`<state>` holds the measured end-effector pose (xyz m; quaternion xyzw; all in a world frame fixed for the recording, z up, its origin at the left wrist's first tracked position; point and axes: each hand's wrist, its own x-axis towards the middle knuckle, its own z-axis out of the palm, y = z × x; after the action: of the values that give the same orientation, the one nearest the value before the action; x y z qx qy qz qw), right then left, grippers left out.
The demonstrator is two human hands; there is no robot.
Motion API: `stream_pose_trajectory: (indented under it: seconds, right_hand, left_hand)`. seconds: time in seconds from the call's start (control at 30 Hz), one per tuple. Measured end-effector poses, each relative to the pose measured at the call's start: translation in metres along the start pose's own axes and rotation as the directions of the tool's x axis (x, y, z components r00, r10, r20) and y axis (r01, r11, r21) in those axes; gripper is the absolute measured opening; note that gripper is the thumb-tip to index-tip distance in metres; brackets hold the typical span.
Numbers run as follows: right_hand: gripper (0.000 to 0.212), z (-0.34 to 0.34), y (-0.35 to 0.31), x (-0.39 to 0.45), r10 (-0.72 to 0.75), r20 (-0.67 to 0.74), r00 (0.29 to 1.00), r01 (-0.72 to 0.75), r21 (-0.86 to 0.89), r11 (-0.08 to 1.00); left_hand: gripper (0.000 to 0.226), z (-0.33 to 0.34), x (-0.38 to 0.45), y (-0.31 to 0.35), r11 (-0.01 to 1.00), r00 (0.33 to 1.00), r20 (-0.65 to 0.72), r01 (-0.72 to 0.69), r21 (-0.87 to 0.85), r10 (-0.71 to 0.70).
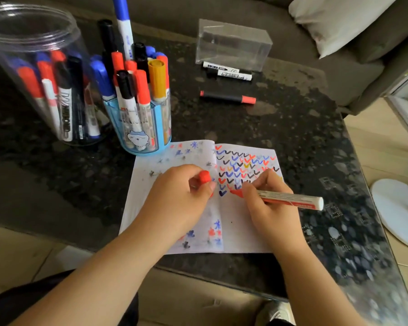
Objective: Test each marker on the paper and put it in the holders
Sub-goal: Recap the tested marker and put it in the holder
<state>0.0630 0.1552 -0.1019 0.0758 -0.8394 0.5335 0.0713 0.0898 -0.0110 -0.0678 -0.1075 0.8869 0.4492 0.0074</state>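
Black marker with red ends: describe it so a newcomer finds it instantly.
Start at the clear plastic box at the far side of the dark stone table. Two white-labelled markers lie just in front of it; nearer the paper lies the black marker with red ends, alone. It is the only loose marker with a black barrel and a red cap.

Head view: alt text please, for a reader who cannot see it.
A right hand draws with a red marker on check-marked paper; the left hand holds its red cap. Behind stand a blue holder and clear jar of markers.
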Motion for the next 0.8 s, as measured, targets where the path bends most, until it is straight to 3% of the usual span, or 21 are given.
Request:
stream_pose_trajectory:
  seconds: [0.2,0.47,0.8]
  right_hand:
    - [0.029,0.0031,-0.0017,0.0014,-0.057,0.019,0.998,0.057,-0.002,0.998]
    - [0.040,0.0049,0.0010,0.0035,-0.027,0.059,0.998,0.028,-0.017,0.999]
    - [0.036,0.0040,0.0023,0.0036,0.022,-0.054,0.998,-0.023,-0.017,1.000]
  left_hand:
    - [0.012,0.0012,-0.0018,-0.0020,1.000,1.000,0.008,0.006,-0.009,-0.006]
    - [0.012,0.0000,-0.0033,-0.0027,1.000,1.000,0.022,0.019,-0.004,-0.019]
    - [0.007,-0.0036,-0.0033,0.0007,0.994,0.999,0.005,0.038,-0.103,-0.037]
